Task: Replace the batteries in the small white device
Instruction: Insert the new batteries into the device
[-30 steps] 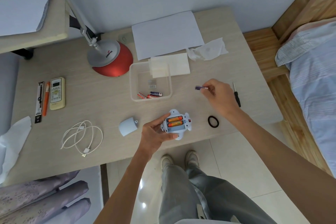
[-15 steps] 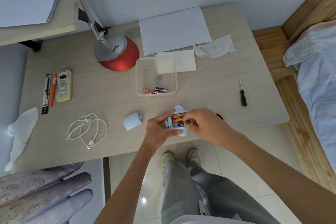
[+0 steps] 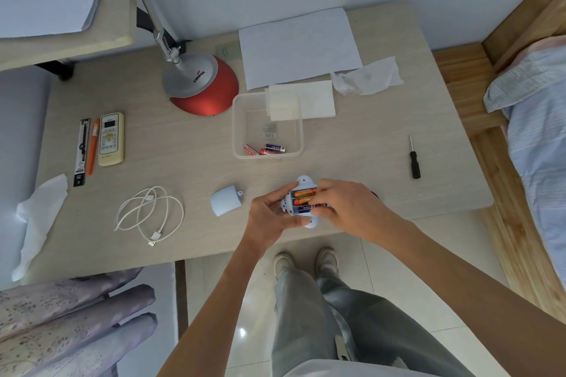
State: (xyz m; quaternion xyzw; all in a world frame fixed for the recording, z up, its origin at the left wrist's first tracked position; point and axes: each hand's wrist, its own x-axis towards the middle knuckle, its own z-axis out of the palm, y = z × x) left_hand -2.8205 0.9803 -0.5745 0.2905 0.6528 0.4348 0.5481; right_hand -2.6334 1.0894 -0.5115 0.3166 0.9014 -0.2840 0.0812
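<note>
My left hand (image 3: 269, 214) holds the small white device (image 3: 301, 185) from its left side, just above the table's front edge. Its open compartment faces up with two orange batteries (image 3: 303, 196) in the upper slots. A dark blue battery (image 3: 303, 208) lies in the lowest slot, and the fingertips of my right hand (image 3: 346, 208) press on its right end. The device's pale blue cover (image 3: 226, 200) lies on the table to the left. A clear plastic tray (image 3: 237, 131) behind the device holds several loose batteries (image 3: 265, 149).
A black screwdriver (image 3: 414, 159) lies to the right. A white cable (image 3: 150, 213) lies to the left, with a remote (image 3: 111, 138) and pens further left. A red lamp base (image 3: 203, 92), paper sheet (image 3: 298, 46) and tissues stand behind the tray. A bed is at right.
My right hand brought the dark blue battery from the table's right side down to the device and set it into the lowest slot. The left hand kept holding the device.
</note>
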